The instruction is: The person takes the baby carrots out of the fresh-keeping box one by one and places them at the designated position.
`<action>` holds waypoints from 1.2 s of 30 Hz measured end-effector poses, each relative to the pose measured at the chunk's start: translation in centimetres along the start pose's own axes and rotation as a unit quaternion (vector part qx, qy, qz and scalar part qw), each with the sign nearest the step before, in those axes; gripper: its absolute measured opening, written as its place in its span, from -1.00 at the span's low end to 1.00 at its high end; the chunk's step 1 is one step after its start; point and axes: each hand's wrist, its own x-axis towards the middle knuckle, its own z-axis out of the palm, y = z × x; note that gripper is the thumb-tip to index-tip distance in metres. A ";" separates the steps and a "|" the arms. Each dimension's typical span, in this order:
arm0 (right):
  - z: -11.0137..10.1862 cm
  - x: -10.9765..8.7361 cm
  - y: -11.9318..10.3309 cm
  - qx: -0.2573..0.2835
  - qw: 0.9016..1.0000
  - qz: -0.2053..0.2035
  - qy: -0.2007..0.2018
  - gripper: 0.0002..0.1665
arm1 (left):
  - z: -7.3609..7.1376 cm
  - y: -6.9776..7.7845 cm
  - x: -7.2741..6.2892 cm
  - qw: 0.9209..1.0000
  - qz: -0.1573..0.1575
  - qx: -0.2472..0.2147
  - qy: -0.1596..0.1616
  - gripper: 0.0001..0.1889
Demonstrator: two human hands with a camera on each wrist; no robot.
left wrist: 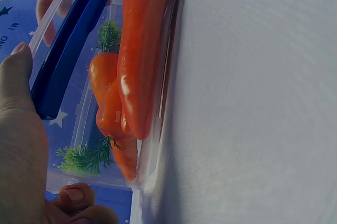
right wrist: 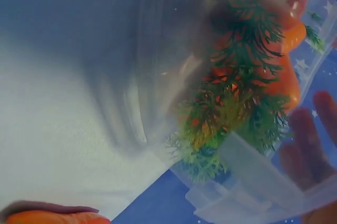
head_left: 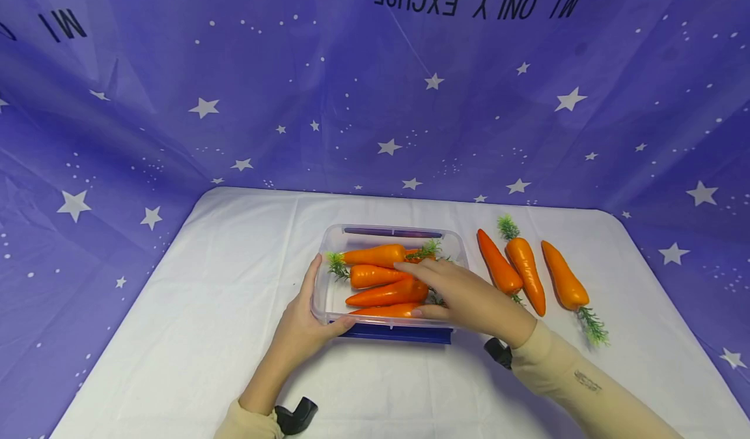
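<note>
A transparent plastic box [head_left: 387, 320] with a blue latch flap [head_left: 398, 335] stands on the table, holding several orange toy carrots [head_left: 375, 255] with green leafy tops. My left hand [head_left: 301, 325] grips the box's left side, thumb at the front rim and fingers along the outer wall. Over the right part of the box, my right hand [head_left: 463, 292] reaches in, its fingers extended above the carrots; whether they touch one is hidden. Through the wall, the left wrist view shows a long carrot [left wrist: 139, 50]. Leafy tops [right wrist: 242, 108] crowd the box end in the right wrist view.
Right of the box lie three more toy carrots: a reddish one [head_left: 498, 263], a middle one [head_left: 526, 276] and an outer one [head_left: 564, 276]. A white cloth [head_left: 193, 335] covers the table. A purple star-patterned curtain [head_left: 328, 100] surrounds the back and sides.
</note>
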 end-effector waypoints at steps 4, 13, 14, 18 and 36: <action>0.3 0.4 0.1 0.020 0.999 -0.010 -0.033 -0.09 | 0.0 -0.1 0.0 1.000 0.000 0.001 -0.001 0.23; 0.7 1.6 0.6 -0.023 0.997 -0.032 -0.066 -0.11 | 0.0 -0.1 0.0 1.000 -0.001 0.003 0.001 0.23; 0.8 1.7 0.7 -0.030 0.997 -0.031 -0.070 -0.11 | 0.0 -0.1 0.0 1.000 0.000 0.003 0.001 0.24; 1.0 1.9 0.8 -0.041 0.996 -0.031 -0.071 -0.10 | 0.0 -0.1 0.0 1.000 0.001 0.004 0.001 0.24; 1.5 2.3 1.3 -0.039 0.997 -0.014 -0.069 -0.15 | 0.0 0.1 0.0 1.000 0.000 0.007 0.002 0.24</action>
